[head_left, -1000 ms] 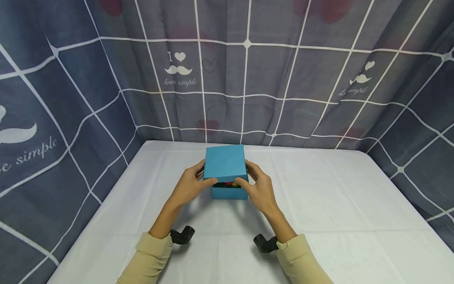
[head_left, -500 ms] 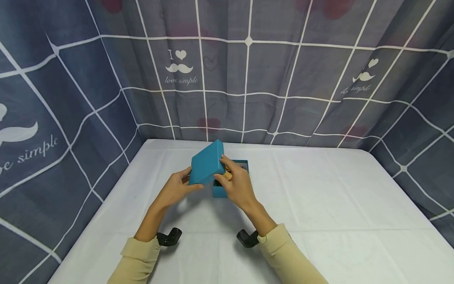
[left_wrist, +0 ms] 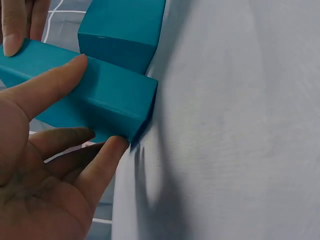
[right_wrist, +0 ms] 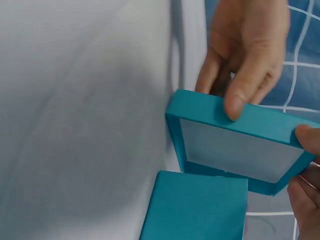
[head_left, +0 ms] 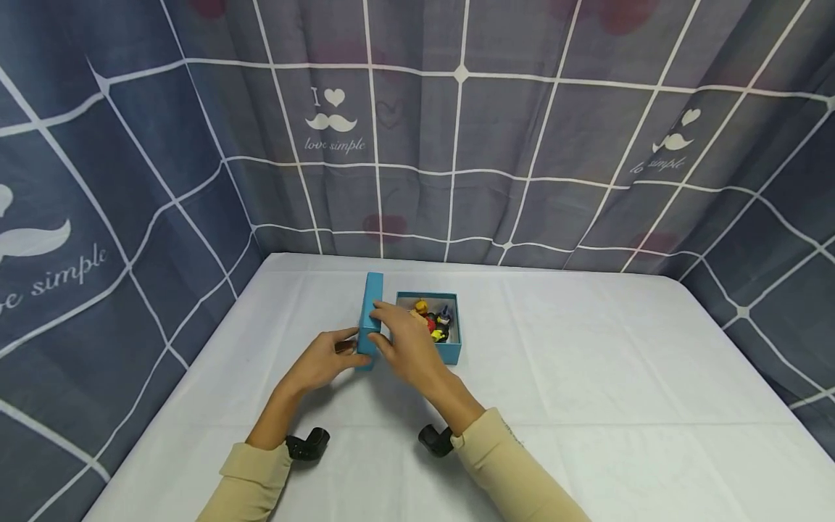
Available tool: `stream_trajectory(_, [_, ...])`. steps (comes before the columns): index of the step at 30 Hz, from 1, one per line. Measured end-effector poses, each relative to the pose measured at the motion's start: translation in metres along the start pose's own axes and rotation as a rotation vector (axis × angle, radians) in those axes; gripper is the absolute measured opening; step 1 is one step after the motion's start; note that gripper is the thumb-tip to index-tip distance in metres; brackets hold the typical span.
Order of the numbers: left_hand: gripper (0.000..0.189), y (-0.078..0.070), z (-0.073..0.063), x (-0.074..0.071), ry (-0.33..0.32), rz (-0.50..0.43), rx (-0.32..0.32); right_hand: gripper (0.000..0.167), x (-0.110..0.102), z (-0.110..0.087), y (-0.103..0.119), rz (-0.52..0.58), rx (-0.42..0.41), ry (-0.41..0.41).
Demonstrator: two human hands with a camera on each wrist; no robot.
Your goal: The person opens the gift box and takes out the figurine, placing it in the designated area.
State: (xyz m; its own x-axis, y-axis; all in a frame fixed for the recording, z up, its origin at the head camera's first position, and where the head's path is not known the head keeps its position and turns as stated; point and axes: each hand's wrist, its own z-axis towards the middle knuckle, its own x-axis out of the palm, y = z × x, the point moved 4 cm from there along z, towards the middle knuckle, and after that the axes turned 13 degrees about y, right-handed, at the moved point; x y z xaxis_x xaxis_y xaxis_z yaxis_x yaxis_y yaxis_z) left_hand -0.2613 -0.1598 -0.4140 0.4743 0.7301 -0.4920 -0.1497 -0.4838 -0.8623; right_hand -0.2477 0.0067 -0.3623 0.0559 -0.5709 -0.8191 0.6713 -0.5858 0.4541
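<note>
A teal box lid (head_left: 372,291) stands tipped up on its side, left of the open teal box (head_left: 449,354). My left hand (head_left: 325,359) grips its near part, thumb along the narrow side and fingers behind the flat top. At its far end my right hand (head_left: 412,346) pinches the lid between thumb and fingers. The right wrist view shows the lid's white inside (right_wrist: 240,150) turned toward the box. Several small colourful toy figures (head_left: 435,325) lie in the box, partly hidden by the right hand.
A white cloth (head_left: 587,362) covers the table. Dark grey curtains (head_left: 417,145) with white grid lines hang behind and at both sides. A black wrist mount (head_left: 309,444) sits on the left wrist, another (head_left: 435,440) on the right.
Both hands have carried the lid off the box to the left and turned it from nearly flat to upright. The toy figures inside the box now show.
</note>
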Motion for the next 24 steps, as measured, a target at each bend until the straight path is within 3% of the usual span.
stream_trajectory(7, [0.081, -0.008, -0.002, 0.0, 0.047, -0.088, 0.073, 0.037, 0.004, 0.0, 0.007, -0.031, -0.054, 0.063])
stream_trajectory(13, [0.088, -0.008, -0.006, -0.002, 0.028, -0.101, 0.066, 0.038, 0.004, 0.0, 0.007, -0.042, -0.079, 0.096])
stream_trajectory(18, [0.096, -0.011, -0.006, -0.002, -0.025, -0.09, 0.079, 0.041, 0.004, 0.0, 0.005, 0.004, -0.098, 0.117])
stream_trajectory(24, [0.089, -0.017, -0.005, 0.0, -0.123, -0.011, 0.086, 0.045, 0.003, -0.003, 0.002, 0.035, -0.084, 0.116])
